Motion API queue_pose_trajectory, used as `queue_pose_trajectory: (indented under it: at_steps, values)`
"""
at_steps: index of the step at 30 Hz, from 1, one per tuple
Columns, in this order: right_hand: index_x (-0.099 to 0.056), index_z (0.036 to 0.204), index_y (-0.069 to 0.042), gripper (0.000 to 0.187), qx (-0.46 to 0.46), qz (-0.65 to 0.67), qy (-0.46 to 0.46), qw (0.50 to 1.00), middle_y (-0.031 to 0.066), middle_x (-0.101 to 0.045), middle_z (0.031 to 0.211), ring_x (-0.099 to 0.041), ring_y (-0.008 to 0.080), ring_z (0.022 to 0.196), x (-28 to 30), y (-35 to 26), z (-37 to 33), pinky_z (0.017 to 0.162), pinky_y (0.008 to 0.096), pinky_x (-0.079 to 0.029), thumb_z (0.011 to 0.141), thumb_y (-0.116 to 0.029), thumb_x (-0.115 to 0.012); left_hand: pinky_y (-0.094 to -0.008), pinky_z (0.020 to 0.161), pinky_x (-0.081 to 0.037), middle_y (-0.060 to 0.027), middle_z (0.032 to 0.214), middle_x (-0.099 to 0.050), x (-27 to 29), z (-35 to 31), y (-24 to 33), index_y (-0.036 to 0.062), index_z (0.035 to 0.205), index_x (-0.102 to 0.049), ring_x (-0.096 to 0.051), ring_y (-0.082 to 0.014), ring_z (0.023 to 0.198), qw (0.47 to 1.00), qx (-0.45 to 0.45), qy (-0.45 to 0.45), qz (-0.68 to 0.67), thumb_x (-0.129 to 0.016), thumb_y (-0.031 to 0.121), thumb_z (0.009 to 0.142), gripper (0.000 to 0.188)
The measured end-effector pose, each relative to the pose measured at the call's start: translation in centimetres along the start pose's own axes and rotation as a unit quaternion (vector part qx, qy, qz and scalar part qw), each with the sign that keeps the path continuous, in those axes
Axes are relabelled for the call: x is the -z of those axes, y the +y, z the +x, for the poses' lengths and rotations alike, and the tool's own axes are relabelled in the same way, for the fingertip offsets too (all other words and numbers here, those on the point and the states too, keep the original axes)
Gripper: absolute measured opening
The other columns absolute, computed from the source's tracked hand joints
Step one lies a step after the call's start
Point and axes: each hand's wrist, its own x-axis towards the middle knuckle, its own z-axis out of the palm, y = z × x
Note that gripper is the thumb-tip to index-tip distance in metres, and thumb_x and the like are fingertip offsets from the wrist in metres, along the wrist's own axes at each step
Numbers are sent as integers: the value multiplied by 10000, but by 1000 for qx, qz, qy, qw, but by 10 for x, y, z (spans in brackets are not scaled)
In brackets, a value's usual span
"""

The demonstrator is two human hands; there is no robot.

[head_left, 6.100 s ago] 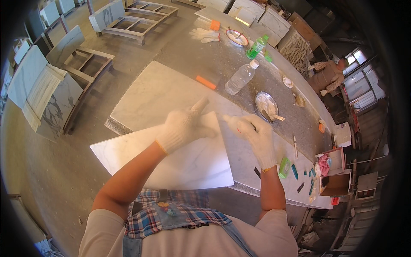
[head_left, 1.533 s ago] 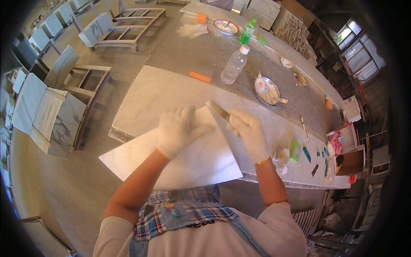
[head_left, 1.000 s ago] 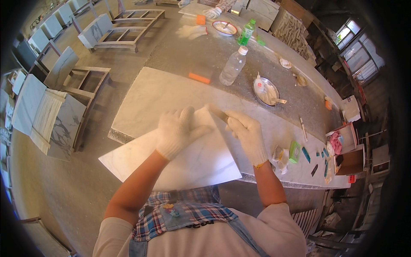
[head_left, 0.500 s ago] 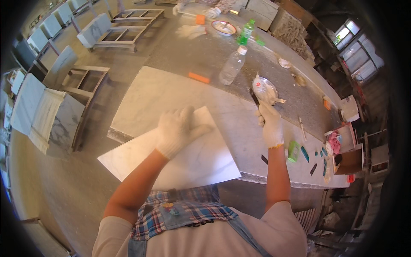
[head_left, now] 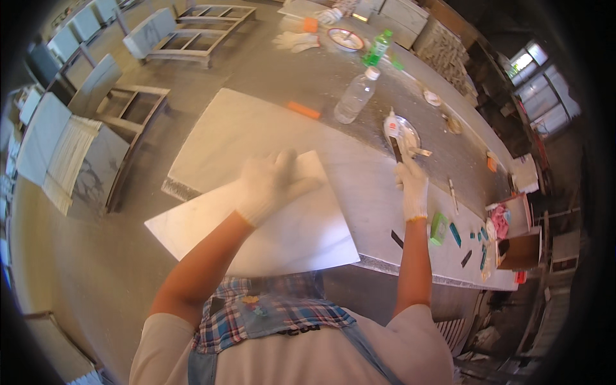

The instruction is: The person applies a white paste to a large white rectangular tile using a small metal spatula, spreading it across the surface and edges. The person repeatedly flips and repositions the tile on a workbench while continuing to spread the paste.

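Observation:
A white, faintly veined marble tile (head_left: pixel 301 237) lies tilted at my front, overlapping a larger pale slab (head_left: pixel 224 135). My left hand (head_left: pixel 273 186), in a white knit glove, rests on the tile with the thumb spread from the fingers; it looks slightly blurred. In my gloved right hand (head_left: pixel 414 189) is a thin dark flat strip (head_left: pixel 395 149), which points away from me. Its tip is close to a white squeeze bottle (head_left: pixel 391 125) lying over a round metal dish (head_left: pixel 408 133). A pale stick (head_left: pixel 420 152) leans on the dish's rim.
A clear bottle (head_left: pixel 357 96), a green bottle (head_left: pixel 377 48) and a red-rimmed bowl (head_left: pixel 345 40) stand farther back. An orange block (head_left: pixel 303 110) lies beside the slab. Near my right forearm are a green box (head_left: pixel 439 229) and several small strips. Wooden frames (head_left: pixel 138 115) stand on the left floor.
My right hand has drawn back slightly from the dish, and more of the dark strip shows. The left hand stays on the tile. The whole view has shifted a little.

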Motion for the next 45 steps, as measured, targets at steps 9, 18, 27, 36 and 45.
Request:
queue_pose_trajectory:
  at_steps: [9,18,27,36,45]
  values:
    - [-578,1204,-6,270,-71,218,-227,946,40,-666,974,-621,99,827,-65,-95,-101,741,260,-516,1043,-217,-533,-435,758,-479,-102,848,-681,-4,-5,-10,88,1144,-625,-639,-322,820,998,-33,38,-26,-705,365,805,445]
    - [-577,1176,-9,247,36,131,-297,945,66,-654,1066,-644,127,926,-114,-139,-110,843,298,-535,1059,-211,-496,-438,752,-461,-112,940,-685,-11,-8,-14,85,1234,-602,-630,-337,854,984,11,146,-102,-565,210,898,360]
    - [-596,1087,-5,182,111,169,-128,971,68,-683,971,-610,96,788,-87,-159,-90,738,272,-520,1041,-156,-504,-454,751,-457,-132,877,-676,-7,-6,-7,68,1176,-617,-623,-350,817,992,35,105,-53,-550,145,930,266]
    - [-700,1072,-5,186,292,-125,-179,931,44,-699,881,-610,93,752,-73,-145,-47,681,248,-482,958,-129,-620,-458,750,-456,-128,887,-684,-3,-5,-3,71,1084,-595,-641,-332,838,998,31,61,8,-573,207,958,187]
    - [-722,1022,-9,196,369,-195,-274,867,105,-732,932,-681,207,837,-75,-181,-25,773,317,-517,923,-166,-655,-448,744,-439,-124,884,-677,-5,-10,-6,62,1162,-578,-619,-338,787,990,17,107,-93,-596,224,938,276]
